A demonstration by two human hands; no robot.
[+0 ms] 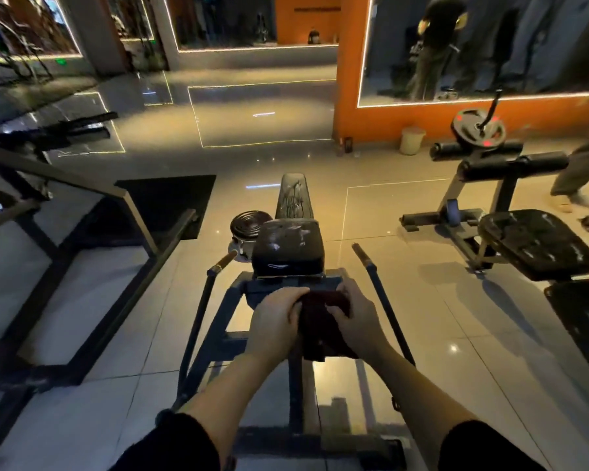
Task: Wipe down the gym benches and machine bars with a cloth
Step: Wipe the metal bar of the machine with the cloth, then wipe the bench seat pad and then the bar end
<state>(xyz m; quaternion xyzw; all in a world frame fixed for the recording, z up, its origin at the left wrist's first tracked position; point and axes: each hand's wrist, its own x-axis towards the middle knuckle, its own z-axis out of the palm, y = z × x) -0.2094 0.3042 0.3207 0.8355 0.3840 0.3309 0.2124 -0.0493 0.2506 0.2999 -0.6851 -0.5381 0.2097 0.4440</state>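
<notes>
Dark steel-frame machine w/ worn black vinyl pads (288, 248) sits at your 12 o'clock, its two thin black bars (383, 300) angling out at 10 and 2. Dark maroon cloth (323, 322) is bunched over the frame just below the pad. Your left hand (274, 321) & right hand (356, 319) both grip it, fingers curled in.

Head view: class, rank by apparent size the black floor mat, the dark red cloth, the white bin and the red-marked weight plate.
1. Black floor mat.
2. Dark red cloth, enlarged by nearness to the camera.
3. Red-marked weight plate.
4. White bin, close to the plate, so that order is unsure.
</notes>
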